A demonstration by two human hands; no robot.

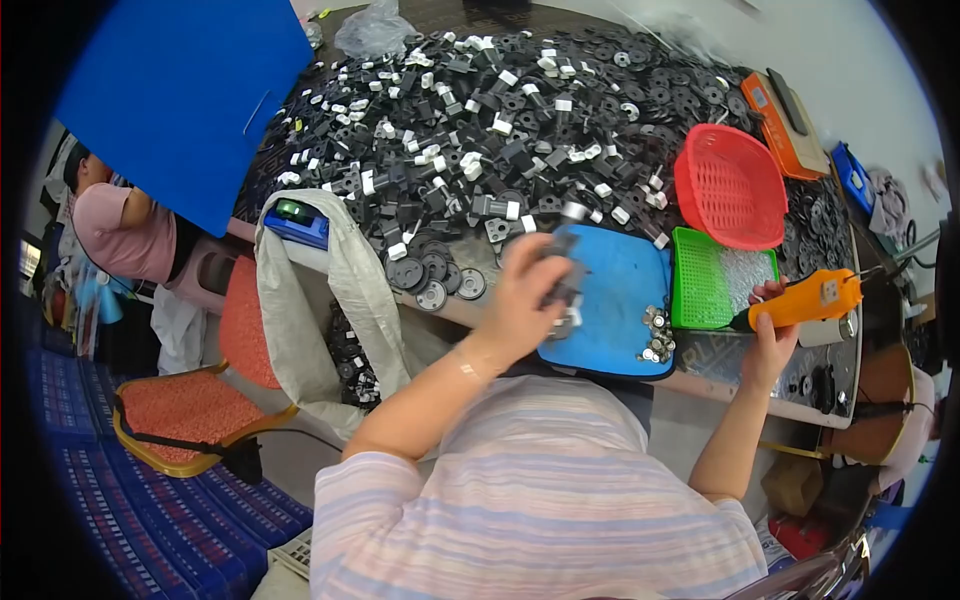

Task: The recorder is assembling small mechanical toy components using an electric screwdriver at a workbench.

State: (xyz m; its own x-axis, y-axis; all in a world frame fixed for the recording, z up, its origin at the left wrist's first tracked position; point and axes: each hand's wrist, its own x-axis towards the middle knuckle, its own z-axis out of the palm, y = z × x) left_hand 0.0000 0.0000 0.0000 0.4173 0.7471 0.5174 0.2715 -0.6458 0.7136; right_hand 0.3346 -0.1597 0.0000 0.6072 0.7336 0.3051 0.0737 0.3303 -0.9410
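**Black plastic part, held above the blue mat**

The black plastic part (pixel 560 285) sits pinched in the left hand (pixel 520 300), raised over the blue mat (pixel 620 290) near the middle of the table. It looks light, stiff and small, with a metal tip; judging by its shape, the flat sides give the surest hold. The right hand (pixel 770 335) is wrapped tight around one orange electric screwdriver (pixel 805 300), to the right. One red basket (pixel 730 185) and one green tray (pixel 700 285) stand beside it. A small cluster of silver pieces (pixel 655 335) lies on the mat, perhaps a dozen; the far heap of black parts (pixel 480 110) is past counting.
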